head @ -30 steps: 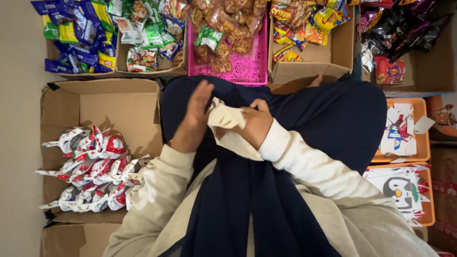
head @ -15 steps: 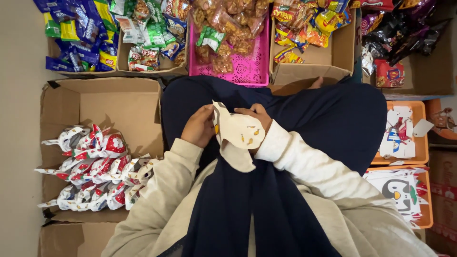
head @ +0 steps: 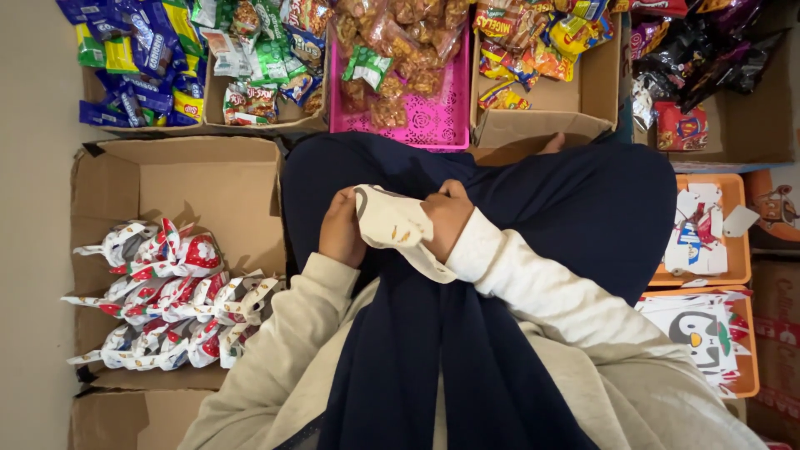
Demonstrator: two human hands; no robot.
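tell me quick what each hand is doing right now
Left hand: closed, gripping the left edge of the cream paper bag.
Right hand: closed, gripping the right side of the same bag.

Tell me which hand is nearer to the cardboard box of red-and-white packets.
Left. The left hand grips the cream paper bag just beside the cardboard box holding the red-and-white packets. The right hand holds the bag's other side, farther from the box.
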